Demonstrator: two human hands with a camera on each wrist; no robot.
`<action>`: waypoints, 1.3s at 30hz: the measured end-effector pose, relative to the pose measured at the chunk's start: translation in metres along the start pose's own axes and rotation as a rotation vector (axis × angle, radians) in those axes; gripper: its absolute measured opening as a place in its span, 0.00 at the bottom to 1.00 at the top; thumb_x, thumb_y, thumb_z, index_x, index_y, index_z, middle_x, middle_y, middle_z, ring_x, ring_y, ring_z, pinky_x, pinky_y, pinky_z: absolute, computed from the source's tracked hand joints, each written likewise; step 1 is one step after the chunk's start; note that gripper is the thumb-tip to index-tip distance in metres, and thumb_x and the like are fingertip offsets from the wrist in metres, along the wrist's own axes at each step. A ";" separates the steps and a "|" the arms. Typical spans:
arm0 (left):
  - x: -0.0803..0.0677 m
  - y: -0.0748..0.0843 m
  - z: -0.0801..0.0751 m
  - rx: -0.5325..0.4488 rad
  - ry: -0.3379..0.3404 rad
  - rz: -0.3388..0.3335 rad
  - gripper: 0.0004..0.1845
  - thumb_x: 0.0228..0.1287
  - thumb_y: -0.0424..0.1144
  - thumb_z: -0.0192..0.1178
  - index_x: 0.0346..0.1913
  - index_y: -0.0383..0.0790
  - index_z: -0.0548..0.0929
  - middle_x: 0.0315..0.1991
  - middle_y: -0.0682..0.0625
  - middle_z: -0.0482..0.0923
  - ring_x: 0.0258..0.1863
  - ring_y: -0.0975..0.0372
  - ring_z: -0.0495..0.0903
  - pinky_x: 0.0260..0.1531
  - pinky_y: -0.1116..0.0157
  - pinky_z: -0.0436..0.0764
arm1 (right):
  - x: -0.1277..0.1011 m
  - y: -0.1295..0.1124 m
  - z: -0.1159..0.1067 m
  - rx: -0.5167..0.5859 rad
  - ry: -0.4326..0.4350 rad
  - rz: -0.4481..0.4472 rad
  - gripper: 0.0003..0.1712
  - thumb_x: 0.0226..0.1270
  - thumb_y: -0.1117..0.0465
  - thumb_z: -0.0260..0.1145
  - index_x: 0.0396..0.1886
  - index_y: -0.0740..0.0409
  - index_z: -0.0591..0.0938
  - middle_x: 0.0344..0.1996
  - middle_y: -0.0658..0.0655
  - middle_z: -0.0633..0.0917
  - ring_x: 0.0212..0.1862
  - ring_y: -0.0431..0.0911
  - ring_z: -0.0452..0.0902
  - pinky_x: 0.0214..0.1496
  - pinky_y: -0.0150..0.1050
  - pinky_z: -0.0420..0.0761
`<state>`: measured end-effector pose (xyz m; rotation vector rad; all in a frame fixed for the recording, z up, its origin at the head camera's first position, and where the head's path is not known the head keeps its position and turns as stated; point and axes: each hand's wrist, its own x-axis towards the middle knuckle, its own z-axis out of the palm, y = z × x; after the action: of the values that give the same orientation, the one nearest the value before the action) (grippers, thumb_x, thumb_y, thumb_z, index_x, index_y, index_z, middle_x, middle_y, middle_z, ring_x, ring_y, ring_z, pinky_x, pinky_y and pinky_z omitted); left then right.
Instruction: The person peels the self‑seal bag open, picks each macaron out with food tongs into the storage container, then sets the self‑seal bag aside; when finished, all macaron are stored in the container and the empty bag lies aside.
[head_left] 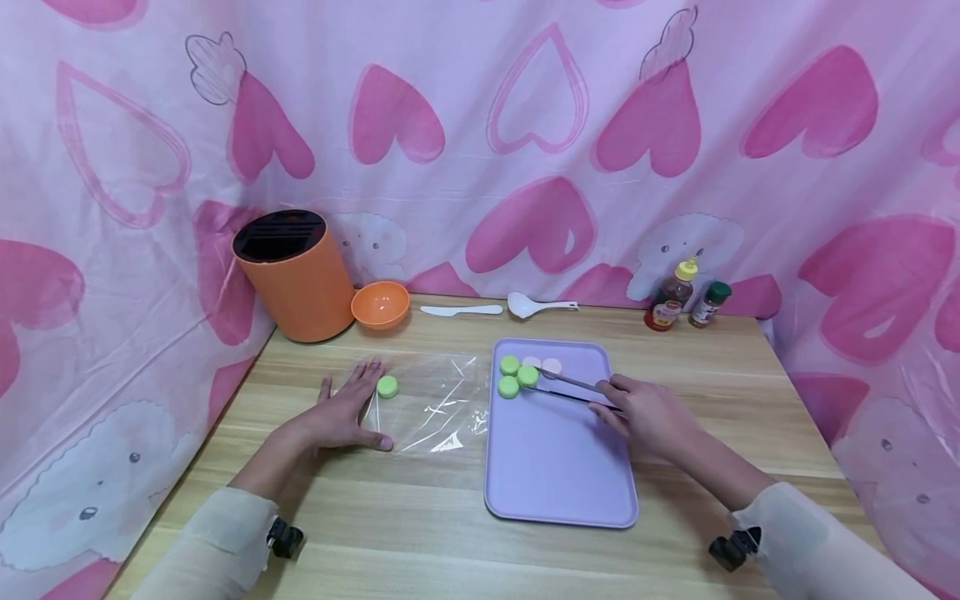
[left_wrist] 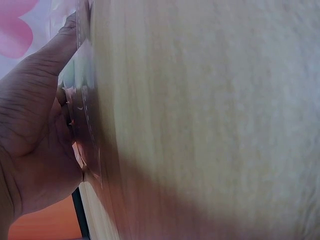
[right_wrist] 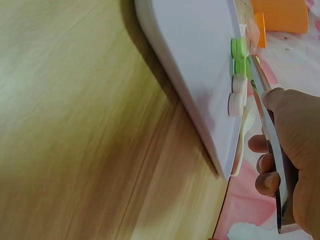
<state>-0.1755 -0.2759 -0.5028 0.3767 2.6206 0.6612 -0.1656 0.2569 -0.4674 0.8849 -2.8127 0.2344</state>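
Note:
My right hand (head_left: pixel 648 417) grips a pair of metal tongs (head_left: pixel 570 397) over the lilac tray (head_left: pixel 562 467). The tongs' tips reach either side of one green macaron (head_left: pixel 528 377); whether they squeeze it I cannot tell. Two more green macarons sit against it, and pale pink macarons (head_left: pixel 552 367) lie just behind. With fingers spread, my left hand (head_left: pixel 348 412) rests on the left edge of a clear plastic film or bag (head_left: pixel 427 417) flat on the table. Beside its fingers, another green macaron (head_left: pixel 387 387) lies on or within the plastic.
At the back left stand an orange knife block (head_left: pixel 300 283) and an orange bowl (head_left: pixel 381 305). A white knife (head_left: pixel 461 310) and a white spoon (head_left: pixel 536 306) lie along the back. Farther right are a yellow-capped sauce bottle (head_left: pixel 670 298) and a green-capped jar (head_left: pixel 709 305).

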 end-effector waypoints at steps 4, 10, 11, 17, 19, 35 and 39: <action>0.000 0.001 0.000 -0.002 0.000 -0.001 0.79 0.52 0.72 0.81 0.92 0.44 0.39 0.94 0.41 0.31 0.92 0.40 0.27 0.78 0.23 0.19 | -0.005 0.003 0.000 -0.003 0.001 -0.006 0.19 0.72 0.50 0.80 0.55 0.57 0.93 0.40 0.55 0.91 0.28 0.39 0.79 0.30 0.38 0.86; 0.000 0.002 -0.002 -0.015 -0.006 -0.006 0.79 0.52 0.71 0.81 0.92 0.43 0.39 0.94 0.41 0.31 0.92 0.40 0.26 0.78 0.23 0.18 | -0.010 0.002 0.003 -0.028 -0.025 0.012 0.21 0.73 0.46 0.79 0.55 0.55 0.93 0.42 0.54 0.90 0.28 0.38 0.77 0.28 0.34 0.80; 0.000 0.002 -0.001 -0.016 -0.007 -0.007 0.79 0.52 0.71 0.81 0.92 0.43 0.39 0.94 0.41 0.31 0.92 0.40 0.26 0.78 0.23 0.18 | -0.010 0.002 0.004 -0.030 -0.033 0.018 0.21 0.74 0.46 0.78 0.56 0.54 0.93 0.42 0.53 0.90 0.28 0.38 0.76 0.28 0.32 0.78; 0.001 0.001 -0.001 -0.019 -0.012 -0.010 0.79 0.52 0.71 0.81 0.92 0.45 0.39 0.94 0.42 0.30 0.92 0.41 0.26 0.78 0.23 0.18 | -0.009 0.000 0.010 -0.039 -0.042 0.014 0.20 0.76 0.45 0.76 0.56 0.53 0.93 0.39 0.51 0.88 0.27 0.36 0.72 0.26 0.30 0.71; 0.001 0.001 -0.001 -0.022 -0.013 -0.012 0.79 0.52 0.71 0.81 0.92 0.45 0.39 0.94 0.42 0.30 0.92 0.41 0.26 0.78 0.23 0.18 | -0.009 0.000 0.011 -0.036 -0.033 0.007 0.20 0.76 0.46 0.77 0.55 0.53 0.92 0.38 0.51 0.88 0.27 0.36 0.72 0.26 0.30 0.72; 0.000 0.001 0.000 -0.014 -0.002 -0.007 0.79 0.52 0.72 0.81 0.92 0.45 0.39 0.94 0.41 0.31 0.92 0.41 0.26 0.78 0.23 0.19 | -0.009 0.003 0.010 0.023 -0.049 0.040 0.22 0.75 0.46 0.78 0.58 0.54 0.92 0.39 0.51 0.87 0.28 0.36 0.73 0.27 0.28 0.73; 0.000 0.001 -0.001 -0.012 0.000 -0.003 0.79 0.52 0.72 0.81 0.92 0.45 0.39 0.94 0.41 0.31 0.92 0.40 0.27 0.78 0.23 0.19 | -0.008 0.001 0.007 0.040 -0.041 0.044 0.23 0.74 0.46 0.78 0.60 0.54 0.91 0.41 0.53 0.89 0.29 0.37 0.75 0.28 0.29 0.76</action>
<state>-0.1755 -0.2753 -0.5018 0.3691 2.6155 0.6756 -0.1602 0.2607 -0.4757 0.8455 -2.8771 0.2823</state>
